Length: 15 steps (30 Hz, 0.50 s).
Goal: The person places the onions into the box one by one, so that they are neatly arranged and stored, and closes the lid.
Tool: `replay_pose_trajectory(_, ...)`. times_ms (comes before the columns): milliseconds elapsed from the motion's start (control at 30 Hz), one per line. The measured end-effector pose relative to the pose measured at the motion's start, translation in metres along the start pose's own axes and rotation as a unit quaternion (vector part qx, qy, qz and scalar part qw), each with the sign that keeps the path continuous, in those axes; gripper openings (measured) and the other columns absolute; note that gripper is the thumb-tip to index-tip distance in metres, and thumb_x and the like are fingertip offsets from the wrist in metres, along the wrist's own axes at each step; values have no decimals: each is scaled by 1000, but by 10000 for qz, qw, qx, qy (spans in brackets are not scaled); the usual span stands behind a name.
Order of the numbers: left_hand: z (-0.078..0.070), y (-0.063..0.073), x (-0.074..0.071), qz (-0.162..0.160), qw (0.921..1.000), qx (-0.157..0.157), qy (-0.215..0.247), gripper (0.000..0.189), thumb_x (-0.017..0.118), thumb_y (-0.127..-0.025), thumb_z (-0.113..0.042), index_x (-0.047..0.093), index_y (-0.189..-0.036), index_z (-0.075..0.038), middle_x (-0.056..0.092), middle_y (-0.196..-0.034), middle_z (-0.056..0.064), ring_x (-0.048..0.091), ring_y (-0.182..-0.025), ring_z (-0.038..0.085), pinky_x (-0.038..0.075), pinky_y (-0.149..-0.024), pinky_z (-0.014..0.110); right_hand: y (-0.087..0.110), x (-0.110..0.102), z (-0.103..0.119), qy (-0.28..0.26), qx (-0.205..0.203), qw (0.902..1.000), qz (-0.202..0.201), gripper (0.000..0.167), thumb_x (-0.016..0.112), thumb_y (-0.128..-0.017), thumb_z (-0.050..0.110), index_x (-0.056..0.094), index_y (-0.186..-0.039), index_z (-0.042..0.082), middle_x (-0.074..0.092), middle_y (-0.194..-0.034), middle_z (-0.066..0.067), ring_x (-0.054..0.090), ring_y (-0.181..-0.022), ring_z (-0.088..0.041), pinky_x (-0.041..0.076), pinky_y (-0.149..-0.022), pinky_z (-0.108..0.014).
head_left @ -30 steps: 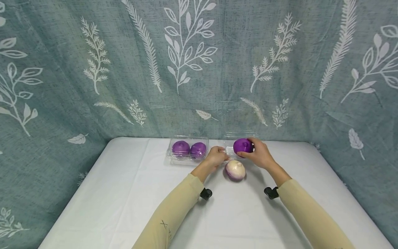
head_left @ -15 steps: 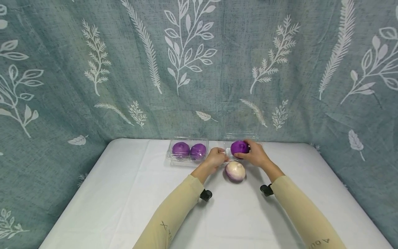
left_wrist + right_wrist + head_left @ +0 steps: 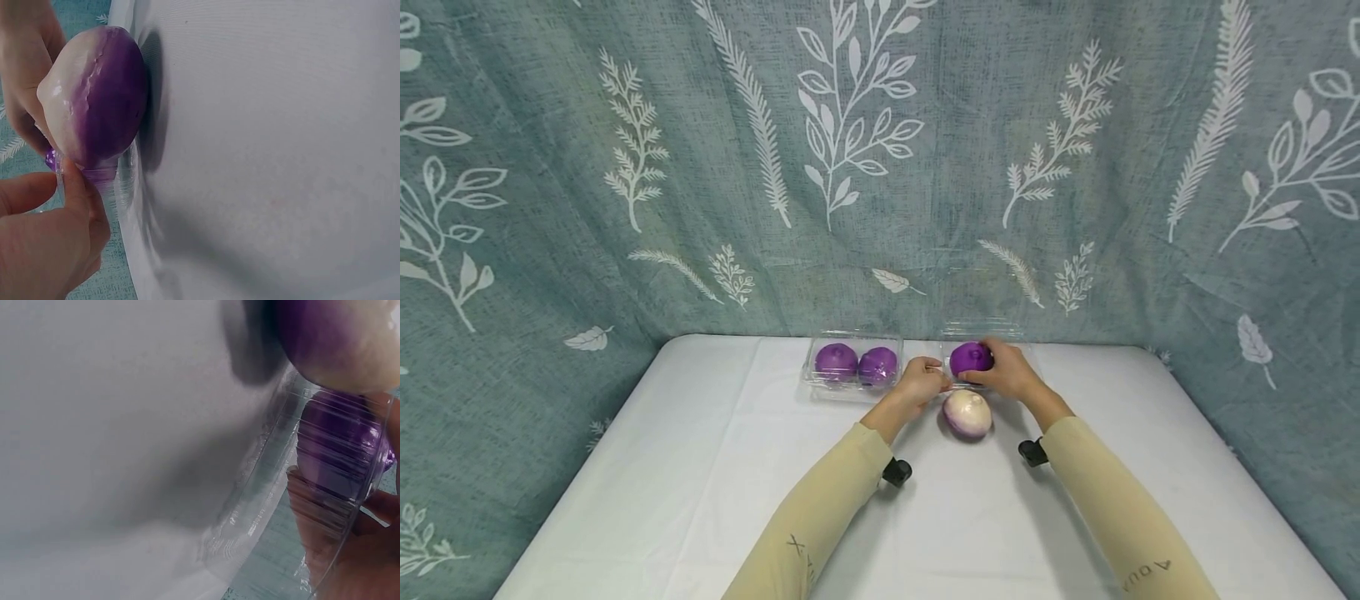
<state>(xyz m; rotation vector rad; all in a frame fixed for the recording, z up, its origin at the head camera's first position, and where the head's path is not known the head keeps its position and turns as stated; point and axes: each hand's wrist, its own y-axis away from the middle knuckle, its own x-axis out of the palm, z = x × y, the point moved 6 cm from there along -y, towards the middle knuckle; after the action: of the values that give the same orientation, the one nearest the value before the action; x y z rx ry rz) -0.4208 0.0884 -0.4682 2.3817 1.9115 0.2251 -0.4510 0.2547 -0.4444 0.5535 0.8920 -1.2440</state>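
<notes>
My right hand [image 3: 1017,375] holds a glossy purple onion [image 3: 968,358] down in the right-hand clear plastic clamshell box [image 3: 981,327], whose lid stands up at the back. Fingers and thumb reach round the onion's right side. With thumb and fingertips, my left hand [image 3: 917,385] pinches the near left rim of that same box; the left wrist view shows the rim [image 3: 60,175] between them. A white-and-purple turnip [image 3: 967,414] lies on the table just in front of the box, between both wrists. In the right wrist view the onion [image 3: 334,444] shows through the ribbed plastic wall.
Left of my left hand, a second clear box [image 3: 810,367] holds two purple onions [image 3: 837,362]. Both boxes stand near the back edge of the white-covered table [image 3: 700,467]. A green leaf-patterned curtain [image 3: 925,183] hangs right behind.
My right hand has carried the purple onion leftward and slightly down into the box's left half. The left hand has stayed at the rim. The turnip has not moved.
</notes>
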Motion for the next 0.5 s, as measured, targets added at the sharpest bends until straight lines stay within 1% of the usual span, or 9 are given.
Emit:
replay_pose_trajectory(133, 2, 0, 0, 8, 10000, -22, -40, 52, 57, -91, 12, 42, -141, 12, 63, -114, 22, 67, -102, 29, 55, -103, 39, -2, 2, 0, 79, 49, 9999, 84, 84, 80, -90, 36, 41, -146, -13, 53, -138, -36, 59, -122, -49, 52, -104, -56)
replay_pose_trajectory(233, 2, 0, 0, 19, 10000, -50, -24, 52, 58, -93, 10, 42, -142, 12, 62, -115, 21, 67, -104, 30, 54, -104, 39, -3, 4, 1, 140, 84, 9997, 154, 86, 79, -90, 38, 41, -146, -13, 53, -138, -36, 58, -122, -49, 52, -104, -56)
replay_pose_trajectory(400, 1, 0, 0, 44, 9999, -92, -18, 51, 59, -95, 8, 42, -143, 11, 59, -121, 21, 66, -111, 32, 53, -106, 39, -8, 7, 0, 130, 208, 9993, 273, 87, 77, -91, 43, 39, -147, -13, 53, -139, -36, 57, -124, -49, 51, -106, -57)
replay_pose_trajectory(500, 0, 0, -1, 49, 9999, -109, -48, 51, 60, -95, 7, 43, -143, 10, 59, -121, 20, 66, -112, 31, 52, -107, 39, -11, 9, -2, 137, 297, 9988, 373, 87, 74, -93, 45, 39, -148, -12, 52, -139, -36, 57, -125, -49, 50, -106, -57)
